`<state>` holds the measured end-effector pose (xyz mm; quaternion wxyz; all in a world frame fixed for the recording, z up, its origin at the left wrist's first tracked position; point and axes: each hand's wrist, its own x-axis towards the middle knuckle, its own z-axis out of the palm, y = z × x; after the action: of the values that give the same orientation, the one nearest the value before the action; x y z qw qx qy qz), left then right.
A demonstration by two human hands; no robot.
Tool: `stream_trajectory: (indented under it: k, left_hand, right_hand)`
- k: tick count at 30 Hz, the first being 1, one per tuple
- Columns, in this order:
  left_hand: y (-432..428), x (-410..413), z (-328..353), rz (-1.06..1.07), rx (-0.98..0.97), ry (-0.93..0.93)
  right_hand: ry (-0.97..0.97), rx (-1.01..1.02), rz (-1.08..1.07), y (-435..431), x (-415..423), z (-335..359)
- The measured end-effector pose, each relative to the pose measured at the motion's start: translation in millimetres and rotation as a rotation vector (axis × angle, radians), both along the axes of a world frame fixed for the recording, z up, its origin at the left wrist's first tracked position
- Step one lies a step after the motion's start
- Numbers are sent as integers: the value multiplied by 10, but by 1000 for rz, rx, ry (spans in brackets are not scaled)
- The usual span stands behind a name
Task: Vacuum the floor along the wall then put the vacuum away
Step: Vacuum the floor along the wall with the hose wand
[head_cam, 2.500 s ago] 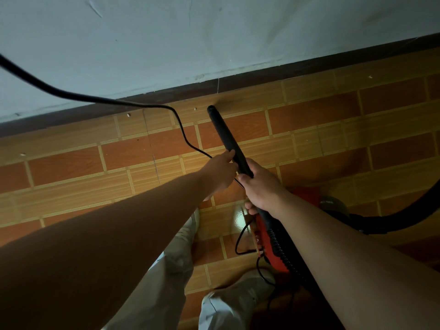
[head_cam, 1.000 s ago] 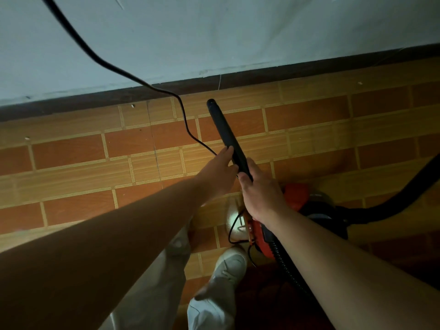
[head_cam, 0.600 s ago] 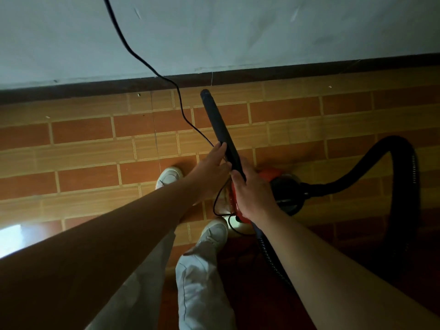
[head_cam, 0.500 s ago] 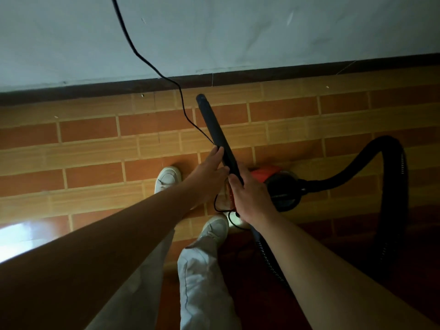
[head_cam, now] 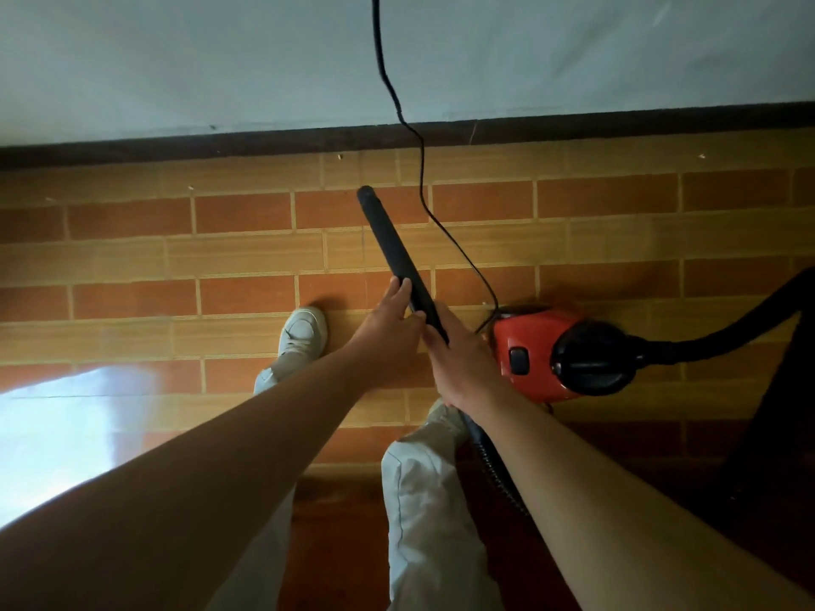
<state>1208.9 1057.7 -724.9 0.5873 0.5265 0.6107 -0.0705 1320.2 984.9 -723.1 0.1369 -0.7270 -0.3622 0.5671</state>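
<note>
My right grip (head_cam: 458, 363) is closed around the lower end of the black tube (head_cam: 392, 249), with the fingers curled around it. My left grip (head_cam: 388, 321) holds the same tube a little higher: the fingers lie almost straight along its left side and the thumb presses from the near side. The tube points up and left, and its open end is over the floor (head_cam: 132, 258), near the dark baseboard (head_cam: 220, 145) but not touching it. The red vacuum (head_cam: 533, 350) stands on the floor just to the right of my right grip. A black hose (head_cam: 727, 337) leaves it to the right. A thin cord (head_cam: 423, 191) runs from the vacuum up across the white wall (head_cam: 176, 59). Small crumbs (head_cam: 339, 157) lie along the baseboard. My white shoe (head_cam: 304, 332) stands left of the grips.
</note>
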Motion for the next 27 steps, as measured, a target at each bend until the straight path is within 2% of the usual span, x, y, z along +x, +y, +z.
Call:
stream_trajectory:
  k: [5, 12, 27]
  left_hand:
    - [396, -310, -376, 72, -15, -3]
    - [957, -587, -901, -49, 24, -45]
    - [1548, -622, -1814, -45, -96, -39]
  right_hand:
    - [2, -71, 5, 453, -319, -328]
    - [-6, -146, -62, 962, -635, -879]
    - [-31, -182, -109, 1501, -750, -1807]
